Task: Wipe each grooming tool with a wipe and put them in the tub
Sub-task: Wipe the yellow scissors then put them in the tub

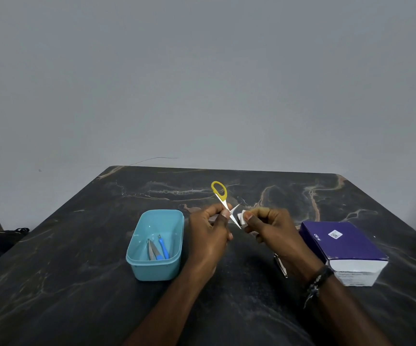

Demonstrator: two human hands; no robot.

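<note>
The scissors point(223, 199) are held up above the middle of the dark marbled desk point(77, 283), between the two hands. Their blades are spread open. One yellow loop handle stands at the top, away from the person, and its blade runs down toward the person, so that long axis lies roughly away-to-near, tilted a little to the right at the tip. The other blade crosses it and points up to the right.

The left hand point(211, 236) grips the scissors near the pivot, thumb pressed along the metal. The right hand point(271, 228) pinches a small white wipe point(241, 218) between thumb and fingers, just beside the blades and touching or nearly touching them; which one is hard to tell. A dark beaded bracelet point(319, 279) circles the right wrist.

To the left stands the light blue tub point(155, 269), open. Inside lie a grey-bladed tool point(152, 249) and a blue-handled tool point(162, 247), side by side. To the right sits a purple and white box point(344, 248). A small metal tool point(280, 267) lies on the desk, partly hidden by the right forearm.
</note>
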